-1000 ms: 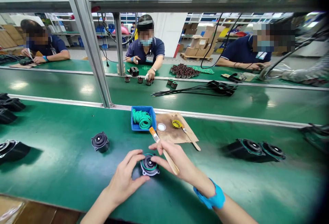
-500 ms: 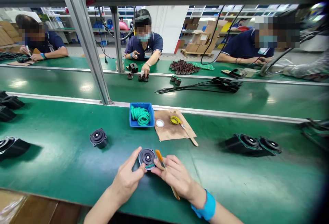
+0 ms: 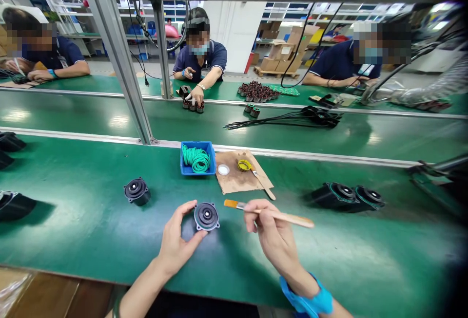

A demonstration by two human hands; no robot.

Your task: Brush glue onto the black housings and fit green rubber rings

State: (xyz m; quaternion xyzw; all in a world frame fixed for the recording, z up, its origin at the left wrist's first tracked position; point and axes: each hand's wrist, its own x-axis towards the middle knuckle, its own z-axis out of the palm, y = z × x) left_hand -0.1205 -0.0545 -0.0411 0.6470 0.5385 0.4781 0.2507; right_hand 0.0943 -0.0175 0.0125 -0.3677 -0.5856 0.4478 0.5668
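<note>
My left hand [image 3: 179,240] grips the rim of a round black motor housing [image 3: 206,215] between thumb and fingers, its round face turned up. To the right of it, my right hand [image 3: 272,230] holds a wooden-handled brush [image 3: 278,216], the orange bristles pointing left toward the housing without touching it. Beyond the hands is a blue bin [image 3: 198,172] with green rings [image 3: 199,159]. Beside the bin, a stained piece of cardboard [image 3: 234,185] bears a white round lid [image 3: 223,169], a yellow-rimmed pot [image 3: 244,165] and a second brush [image 3: 263,186].
Another housing [image 3: 136,191] stands left of my left hand. Two housings with green rings [image 3: 345,196] are at the right, more [image 3: 16,206] at the left edge. A metal post [image 3: 117,55] rises behind. Across the line, three people work; one person's hand [image 3: 197,95] touches small dark parts.
My right hand has moved off the housing to the right, and its brush has swung from steep to nearly level. The green ring now lies around the housing's face. The view has shifted slightly.
</note>
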